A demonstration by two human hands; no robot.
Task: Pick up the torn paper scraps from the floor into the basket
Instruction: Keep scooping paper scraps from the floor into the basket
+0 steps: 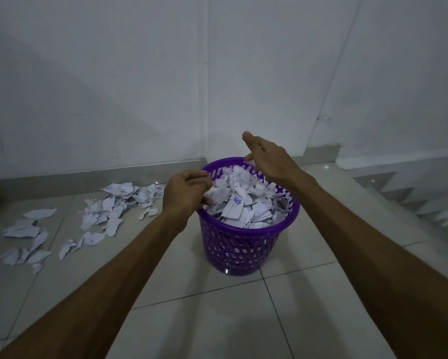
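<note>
A purple perforated plastic basket stands on the tiled floor, heaped to the rim with torn white paper scraps. More paper scraps lie loose on the floor to its left, reaching the wall's base. My left hand is over the basket's left rim with its fingers curled round scraps at the edge of the heap. Above the far rim hovers my right hand, fingers straight and spread, holding nothing.
A white wall corner rises just behind the basket, with a low skirting along the floor. To the right, steps descend. Pale tiles lie bare between me and the basket.
</note>
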